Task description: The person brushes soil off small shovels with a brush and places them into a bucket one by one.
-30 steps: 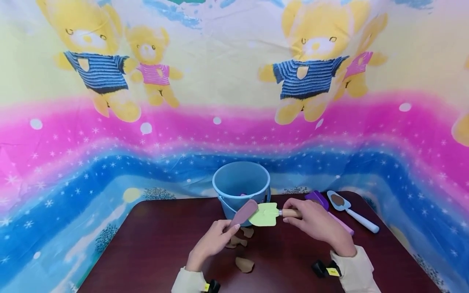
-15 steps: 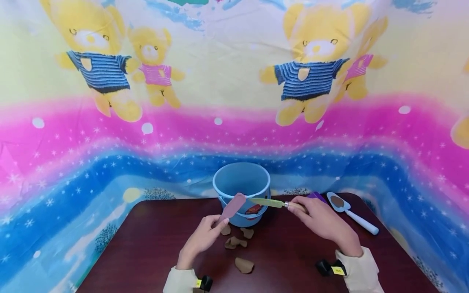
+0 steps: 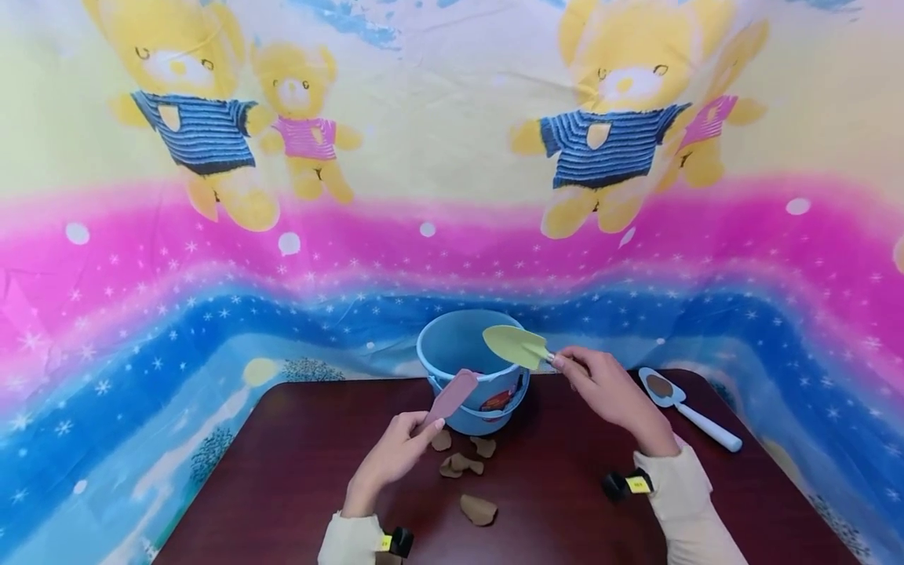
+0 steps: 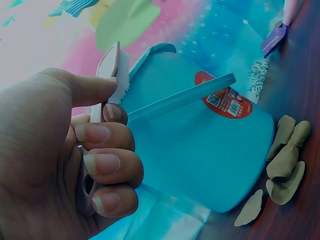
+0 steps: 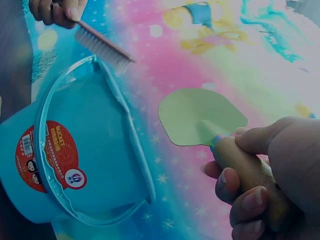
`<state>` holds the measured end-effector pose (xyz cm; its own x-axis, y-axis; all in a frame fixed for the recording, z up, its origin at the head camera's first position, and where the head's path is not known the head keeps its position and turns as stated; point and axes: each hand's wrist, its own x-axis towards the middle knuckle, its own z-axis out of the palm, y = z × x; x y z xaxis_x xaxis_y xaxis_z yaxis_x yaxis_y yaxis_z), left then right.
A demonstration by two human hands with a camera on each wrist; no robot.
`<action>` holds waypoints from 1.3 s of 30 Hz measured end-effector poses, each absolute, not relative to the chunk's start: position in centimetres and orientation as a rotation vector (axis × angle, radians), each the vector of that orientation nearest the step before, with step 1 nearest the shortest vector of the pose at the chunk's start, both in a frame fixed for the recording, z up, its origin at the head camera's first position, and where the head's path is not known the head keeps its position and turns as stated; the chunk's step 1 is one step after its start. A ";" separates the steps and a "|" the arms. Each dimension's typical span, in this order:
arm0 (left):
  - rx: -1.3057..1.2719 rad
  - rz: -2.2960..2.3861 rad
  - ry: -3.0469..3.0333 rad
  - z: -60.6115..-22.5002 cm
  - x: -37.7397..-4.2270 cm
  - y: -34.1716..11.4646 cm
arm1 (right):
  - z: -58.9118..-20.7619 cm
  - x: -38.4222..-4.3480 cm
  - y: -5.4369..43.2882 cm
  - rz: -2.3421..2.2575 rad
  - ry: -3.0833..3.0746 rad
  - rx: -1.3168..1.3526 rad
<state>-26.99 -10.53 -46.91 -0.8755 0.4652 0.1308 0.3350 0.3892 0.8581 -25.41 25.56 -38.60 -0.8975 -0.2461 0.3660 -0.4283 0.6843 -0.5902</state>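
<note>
My left hand (image 3: 395, 455) grips the handle of a dusty-pink brush (image 3: 452, 396), its white bristles facing the bucket in the left wrist view. A light-blue bucket (image 5: 100, 155) with a red label stands upright at the back of the table. Wrapped round a wooden handle, my right hand (image 3: 613, 396) holds a light-green garden trowel (image 3: 514, 345), raised so its blade overlaps the bucket's right rim in the head view. No soil shows on the blade face in the right wrist view. The brush head lies across the bucket's front left in the head view.
Several brown clay-like pieces (image 3: 479, 508) lie on the dark red table (image 3: 282, 471) before the bucket. To the right rests a pale-blue trowel (image 3: 709, 428) with a brown patch on its blade. The left wrist view shows a purple-bladed tool (image 4: 274, 41). A printed cloth (image 3: 438, 165) hangs behind.
My right hand has lifted the green trowel from in front of the bucket to rim height and turned its blade. My left hand first drew the brush left, apart from the trowel, and then stayed nearly still.
</note>
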 end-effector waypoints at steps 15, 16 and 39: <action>0.738 1.479 2.514 -46.5 -26.9 -9.9 | -36.0 -35.3 21.9 0.841 -2.830 0.688; 0.745 1.470 2.515 -46.5 -26.9 -9.8 | -36.0 -35.9 21.7 0.829 -2.857 0.718; 0.718 1.422 2.469 -47.5 -26.9 -9.2 | -38.8 -40.4 16.3 0.467 -3.235 0.897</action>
